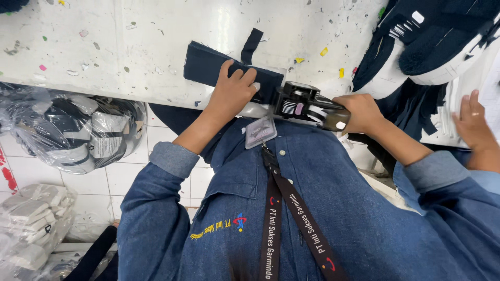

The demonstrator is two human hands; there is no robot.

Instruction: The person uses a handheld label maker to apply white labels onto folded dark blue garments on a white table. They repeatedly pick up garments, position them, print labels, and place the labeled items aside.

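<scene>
Navy fabric piece (pixel 208 65) lengthwise across table, left hand (pixel 234 88) flat on it, right hand (pixel 359 112) gripping label gun (pixel 304 104) pointing left

white speckled table (pixel 130 47), white tiled floor (pixel 125 177), perhaps glare from overhead light

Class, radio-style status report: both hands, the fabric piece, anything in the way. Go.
Left hand flat on navy fabric piece. Right hand grips black labelling gun at fabric's edge. Another person's hand at far right, apart.
</scene>
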